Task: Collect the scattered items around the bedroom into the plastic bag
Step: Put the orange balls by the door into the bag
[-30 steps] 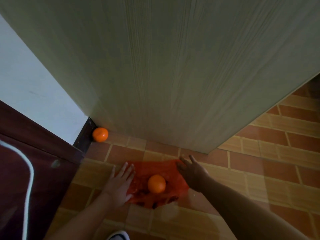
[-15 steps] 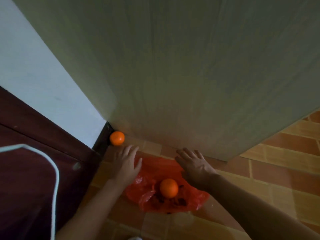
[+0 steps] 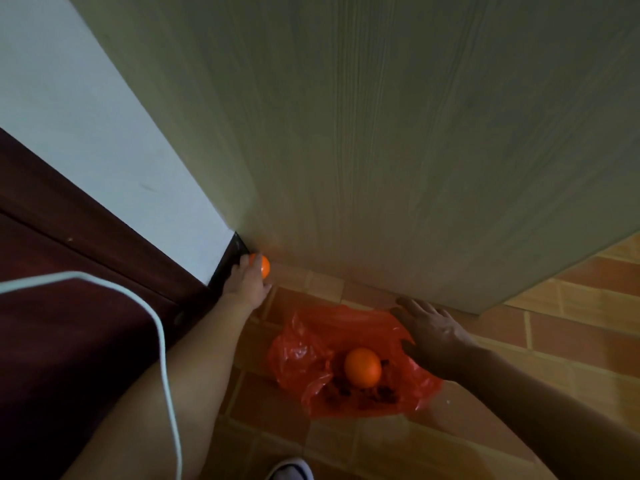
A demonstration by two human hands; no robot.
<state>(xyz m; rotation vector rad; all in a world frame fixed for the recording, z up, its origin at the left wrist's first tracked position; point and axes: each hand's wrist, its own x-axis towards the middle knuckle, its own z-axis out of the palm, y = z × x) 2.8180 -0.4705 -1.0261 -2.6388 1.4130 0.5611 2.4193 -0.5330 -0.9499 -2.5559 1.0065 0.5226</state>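
The left hand [image 3: 246,280] is stretched out to the corner, where the white wall [image 3: 86,109] meets the big pale wooden panel [image 3: 398,133]. Its fingers are bent around a small orange ball [image 3: 262,266] that sits on the floor right at the foot of the panel, so its grip is on the ball. The red plastic bag [image 3: 311,348] lies crumpled and open on the brown tiled floor [image 3: 571,327], near the ball but not touching it. A second orange ball [image 3: 362,367] rests on the bag, in its middle, with some small dark bits beside it that are too blurry to name. The right hand [image 3: 431,336] is flat with its fingers spread and straight, at the bag's right edge, close to the bottom of the panel; its grip is wide open and holds nothing. A white cord [image 3: 162,341] curves over something dark red [image 3: 62,341] on the left. The tip of a white shoe [image 3: 290,470] peeks in at the bottom.
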